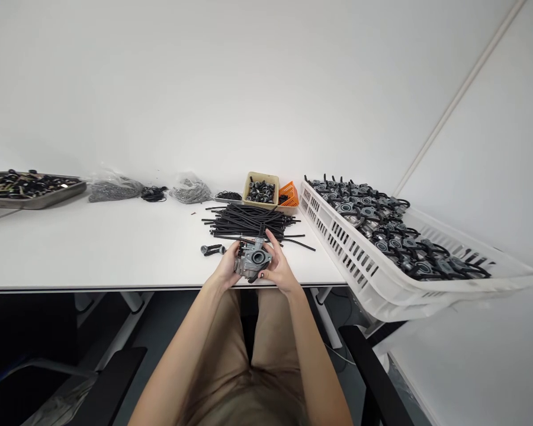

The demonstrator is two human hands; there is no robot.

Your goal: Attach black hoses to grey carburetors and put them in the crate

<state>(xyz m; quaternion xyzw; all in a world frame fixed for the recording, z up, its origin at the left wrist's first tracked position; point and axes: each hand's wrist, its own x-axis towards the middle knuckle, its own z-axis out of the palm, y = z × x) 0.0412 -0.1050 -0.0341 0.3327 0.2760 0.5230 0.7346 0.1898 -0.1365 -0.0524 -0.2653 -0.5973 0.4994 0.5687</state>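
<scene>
Partly hidden, a carburetor [253,260] pinched by the left hand [225,267] and right hand [279,271], both grips closed.

Your head camera, facing forward and down
Close above your left hand [226,267], right hand [281,272] and table [115,248].

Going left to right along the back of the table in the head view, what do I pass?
Metal tray of black rubber parts, plastic bag of small grey parts, small black coil, second bag of grey parts, beige box of dark fittings, orange basket, white slotted crate of carburetors.
</scene>
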